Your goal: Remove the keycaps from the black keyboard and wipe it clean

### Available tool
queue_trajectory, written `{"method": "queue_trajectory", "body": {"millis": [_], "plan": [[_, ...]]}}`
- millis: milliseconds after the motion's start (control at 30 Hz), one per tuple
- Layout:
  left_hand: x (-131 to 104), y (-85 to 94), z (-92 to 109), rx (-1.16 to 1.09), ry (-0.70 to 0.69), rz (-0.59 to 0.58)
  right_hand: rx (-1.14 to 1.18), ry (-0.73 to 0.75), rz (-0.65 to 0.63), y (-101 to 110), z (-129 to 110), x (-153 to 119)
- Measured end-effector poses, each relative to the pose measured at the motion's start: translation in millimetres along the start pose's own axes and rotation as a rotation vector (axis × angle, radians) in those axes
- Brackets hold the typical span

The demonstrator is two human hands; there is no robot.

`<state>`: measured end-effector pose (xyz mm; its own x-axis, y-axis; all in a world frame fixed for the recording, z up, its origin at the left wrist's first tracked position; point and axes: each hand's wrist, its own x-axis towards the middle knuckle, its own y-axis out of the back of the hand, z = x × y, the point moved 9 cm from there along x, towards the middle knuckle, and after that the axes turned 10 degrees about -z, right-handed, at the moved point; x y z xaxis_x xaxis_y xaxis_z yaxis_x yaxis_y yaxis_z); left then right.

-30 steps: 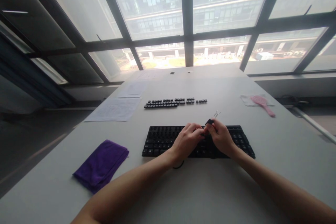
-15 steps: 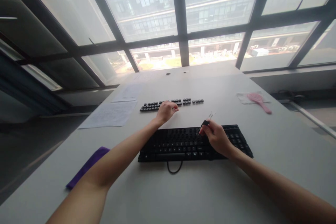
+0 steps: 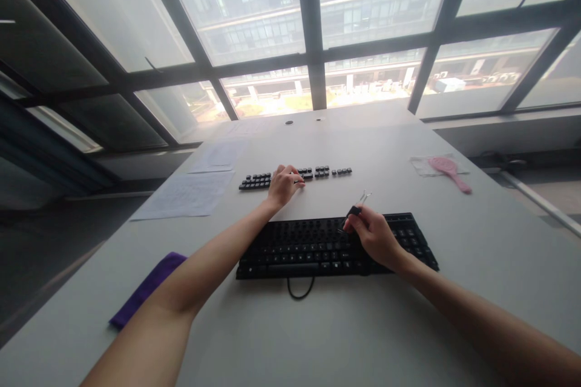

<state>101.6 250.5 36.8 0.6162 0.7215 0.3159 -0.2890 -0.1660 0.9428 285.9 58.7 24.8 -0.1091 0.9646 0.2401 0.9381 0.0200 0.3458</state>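
Note:
A black keyboard [image 3: 299,257] lies on the white table, with its upper left rows lacking keycaps. Beyond it, loose black keycaps [image 3: 322,172] stand in rows. My left hand [image 3: 284,186] is over the front of these rows, its fingers closed round a small dark thing, seemingly a keycap. A black keycap puller with wire prongs [image 3: 354,210] is in my right hand [image 3: 371,231], which is closed on it above the right part of the keyboard. The prongs point up and away.
A purple cloth [image 3: 149,290] lies at the left, partly behind my left forearm. Printed papers [image 3: 186,195] lie along the table's left side. A pink hairbrush [image 3: 449,172] rests on a clear wrapper at the right. Windows rise behind the table [image 3: 372,145].
My left hand has shifted slightly left, with its knuckles raised a little more, by the keycap rows. The right hand keeps its place with the puller. The view has tilted slightly.

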Motion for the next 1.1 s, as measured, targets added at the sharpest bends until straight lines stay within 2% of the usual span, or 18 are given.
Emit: {"method": "queue_trajectory", "body": {"millis": [367, 500, 600, 700, 767, 833, 900, 967, 1100], "plan": [[5.4, 1.7, -3.4, -0.004, 0.063, -0.016, 0.034, 0.001, 0.007, 0.4, 2.9, -0.7], [5.3, 15.1, -5.8, -0.031, 0.075, 0.037, 0.07, 0.009, 0.026, 2.2, 5.1, -0.1], [0.2, 29.5, -2.8, -0.068, 0.117, 0.071, 0.106, 0.03, 0.095, 8.4, 6.3, 0.2], [-14.5, 40.0, 28.3, -0.161, 0.075, 0.03, 0.174, 0.02, 0.167, 14.2, 9.8, 0.0], [-31.0, 44.0, 67.0, -0.249, -0.016, -0.029, 0.198, 0.007, 0.209, 18.4, 10.9, -0.6], [-50.7, 41.6, 109.5, -0.329, -0.106, -0.137, 0.186, 0.002, 0.261, 25.1, 9.9, -1.9], [-69.0, 36.5, 141.3, -0.399, -0.133, -0.216, 0.161, 0.001, 0.279, 30.8, 7.8, -2.2], [-81.1, 29.0, 159.6, -0.459, -0.125, -0.257, 0.134, 0.002, 0.251, 33.7, 5.4, -1.2], [-85.0, 9.4, 173.3, -0.49, -0.131, -0.281, 0.072, -0.006, 0.242, 41.9, 3.5, -4.8]]}}
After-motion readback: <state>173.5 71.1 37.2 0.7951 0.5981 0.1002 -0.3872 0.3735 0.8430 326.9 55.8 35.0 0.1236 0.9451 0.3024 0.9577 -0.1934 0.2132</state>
